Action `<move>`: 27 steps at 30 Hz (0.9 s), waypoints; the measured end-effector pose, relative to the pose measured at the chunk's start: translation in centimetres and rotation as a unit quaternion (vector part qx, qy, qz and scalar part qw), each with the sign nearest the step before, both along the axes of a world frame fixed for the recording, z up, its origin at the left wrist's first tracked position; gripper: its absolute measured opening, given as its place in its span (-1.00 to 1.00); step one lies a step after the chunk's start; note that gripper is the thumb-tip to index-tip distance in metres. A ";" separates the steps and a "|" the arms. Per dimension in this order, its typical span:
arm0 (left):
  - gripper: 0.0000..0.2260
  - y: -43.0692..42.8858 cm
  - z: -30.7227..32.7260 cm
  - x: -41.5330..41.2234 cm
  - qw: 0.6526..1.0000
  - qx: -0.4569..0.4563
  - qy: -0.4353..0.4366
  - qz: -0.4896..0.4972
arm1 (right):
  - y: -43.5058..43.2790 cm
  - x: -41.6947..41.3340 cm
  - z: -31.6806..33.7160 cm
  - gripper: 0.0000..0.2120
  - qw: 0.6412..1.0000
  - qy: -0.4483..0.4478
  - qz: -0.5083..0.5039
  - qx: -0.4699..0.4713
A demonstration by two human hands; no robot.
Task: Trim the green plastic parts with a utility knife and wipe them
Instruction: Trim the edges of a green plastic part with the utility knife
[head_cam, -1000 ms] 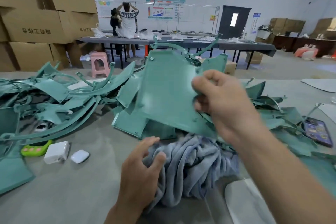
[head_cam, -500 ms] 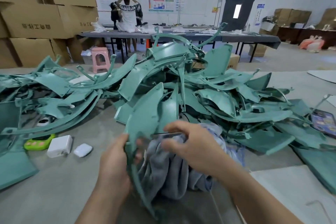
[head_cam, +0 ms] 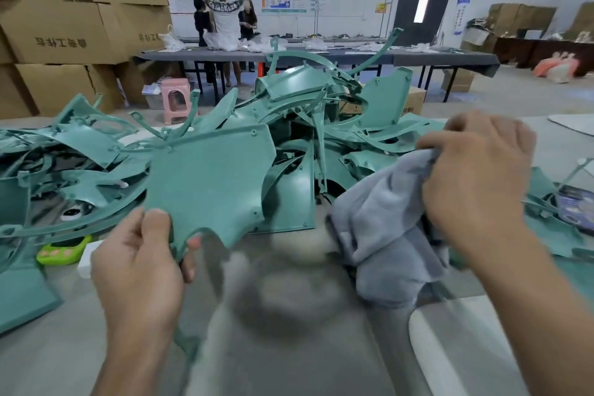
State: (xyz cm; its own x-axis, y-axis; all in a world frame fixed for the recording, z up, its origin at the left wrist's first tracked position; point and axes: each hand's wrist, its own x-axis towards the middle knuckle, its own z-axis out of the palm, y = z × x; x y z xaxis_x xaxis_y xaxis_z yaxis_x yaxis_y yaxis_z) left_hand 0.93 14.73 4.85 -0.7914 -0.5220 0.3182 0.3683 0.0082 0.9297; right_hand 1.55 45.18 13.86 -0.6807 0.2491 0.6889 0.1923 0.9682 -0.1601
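Observation:
My left hand (head_cam: 141,264) pinches the lower corner of a flat green plastic panel (head_cam: 209,183) and holds it upright above the grey table (head_cam: 283,331). To its right my right hand (head_cam: 479,177) grips a bunched grey cloth (head_cam: 382,222), lifted off the table and hanging down. Cloth and panel are apart. Behind both lies a large heap of green plastic parts (head_cam: 321,112), and more green parts (head_cam: 64,164) spread to the left. No utility knife is in view.
A lime-green gadget (head_cam: 61,251) and a white block (head_cam: 85,260) lie left of my left hand. A phone (head_cam: 575,206) rests at the right edge. Cardboard boxes (head_cam: 64,26) stack at back left; a pink stool (head_cam: 175,100), a long table and people stand behind.
The green panel has passed from my right hand to my left, which now holds it up on the left. My right hand has picked the grey cloth up off the table.

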 end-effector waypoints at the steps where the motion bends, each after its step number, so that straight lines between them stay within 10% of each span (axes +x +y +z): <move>1: -0.71 0.3 0.0 0.2 0.998 -0.035 0.031 0.036 | 0.1 0.3 0.5 -0.66 0.998 -0.060 -0.018 0.015; 4: -0.77 1.7 -0.4 0.9 0.942 -0.281 0.061 0.173 | -2.4 2.6 0.3 -0.29 0.964 -0.217 0.155 -0.021; 7: -0.86 4.3 -1.7 1.1 0.848 -0.466 0.059 0.244 | -5.7 3.6 -2.6 -0.36 0.891 -0.316 0.323 0.052; 12: -0.67 7.0 -5.2 0.7 0.798 -0.590 -0.045 0.117 | -5.9 2.3 -7.4 -0.52 0.888 -0.398 0.182 0.141; 16: -0.37 7.6 -6.2 0.9 0.675 -0.713 -0.192 -0.003 | -3.1 3.7 -7.4 -0.51 0.904 -0.382 0.102 0.160; 23: -0.74 6.8 -4.4 0.8 0.752 -0.642 -0.137 0.058 | -3.1 5.4 -4.8 -0.96 0.898 -0.398 0.107 0.156; 27: -0.46 6.4 -5.2 -0.6 0.806 -0.559 -0.189 -0.050 | -6.4 5.4 -7.1 -0.78 0.896 -0.342 0.284 0.010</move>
State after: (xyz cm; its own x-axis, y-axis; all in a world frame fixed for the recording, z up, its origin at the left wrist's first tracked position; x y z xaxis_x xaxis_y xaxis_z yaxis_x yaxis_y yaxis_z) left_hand 0.32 21.15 -0.39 -0.9622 -0.0048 0.2722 0.1109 0.9060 0.4084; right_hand 6.96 38.73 6.78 -0.9581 -0.2796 0.0622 -0.2863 0.9422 -0.1738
